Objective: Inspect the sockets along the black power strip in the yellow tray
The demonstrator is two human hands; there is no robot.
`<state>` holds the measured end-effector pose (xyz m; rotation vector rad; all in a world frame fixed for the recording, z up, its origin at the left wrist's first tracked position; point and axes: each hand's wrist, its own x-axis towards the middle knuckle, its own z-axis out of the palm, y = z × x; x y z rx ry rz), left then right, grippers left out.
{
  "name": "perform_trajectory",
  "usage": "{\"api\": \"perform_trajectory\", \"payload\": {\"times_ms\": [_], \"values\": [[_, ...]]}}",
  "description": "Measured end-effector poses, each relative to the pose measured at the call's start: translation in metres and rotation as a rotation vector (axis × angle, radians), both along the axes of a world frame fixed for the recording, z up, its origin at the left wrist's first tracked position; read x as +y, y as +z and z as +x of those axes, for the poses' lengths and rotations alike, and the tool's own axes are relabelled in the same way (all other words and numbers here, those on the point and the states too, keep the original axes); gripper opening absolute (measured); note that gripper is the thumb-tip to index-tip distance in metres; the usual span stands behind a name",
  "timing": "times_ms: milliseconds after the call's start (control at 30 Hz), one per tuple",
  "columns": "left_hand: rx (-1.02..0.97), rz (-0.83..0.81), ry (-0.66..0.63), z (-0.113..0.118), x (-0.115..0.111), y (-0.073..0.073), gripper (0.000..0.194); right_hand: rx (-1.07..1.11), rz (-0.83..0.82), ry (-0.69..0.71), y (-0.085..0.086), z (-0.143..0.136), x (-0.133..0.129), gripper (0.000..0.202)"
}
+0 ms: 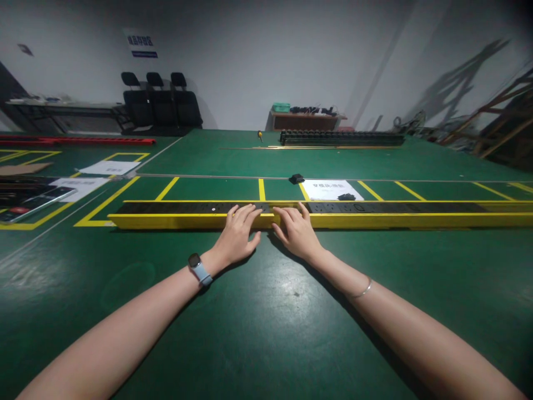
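Note:
A long yellow channel (175, 222) runs across the green surface in front of me, with a row of black socket modules (358, 208) set in it. My left hand (239, 233) rests over the channel's near edge, fingers spread on the black modules and thumb apart on the near side. Just to its right, my right hand (295, 228) reaches over the same edge with its fingers spread. Around the right fingertips, bare yellow shows inside the channel, a gap between the black modules. Neither hand is wrapped round anything; the fingertips' undersides are hidden.
Beyond the channel lie a small black part (297, 178) and a white printed sheet (328, 190) with another black piece (346, 197) on it. Dark rails (341, 138) lie farther back. Black seats (162, 105) stand by the wall. A phone-like device (37, 204) lies at left.

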<state>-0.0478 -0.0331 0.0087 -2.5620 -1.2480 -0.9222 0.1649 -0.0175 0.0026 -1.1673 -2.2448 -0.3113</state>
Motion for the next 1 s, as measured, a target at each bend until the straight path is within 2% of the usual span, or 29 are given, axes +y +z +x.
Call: {"api": "perform_trajectory", "payload": {"times_ms": [233,500,667,1000], "values": [[0.064,0.03,0.005,0.0023,-0.0009,-0.0019,0.054,-0.133,0.002,-0.012,0.0027,-0.0003,-0.0007,0.048],[-0.051,0.072,0.131,0.0024,0.0018,-0.0024,0.042,-0.049,-0.027,-0.028,0.0064,-0.0049,0.0048,0.034],[-0.065,0.008,0.04,0.0013,0.0017,-0.0036,0.043,-0.022,-0.026,-0.019,0.0062,-0.0046,0.006,0.032],[-0.02,-0.096,-0.081,0.0014,-0.0009,0.0025,0.06,-0.13,0.008,-0.044,0.0061,-0.0041,0.0048,0.057]]}}
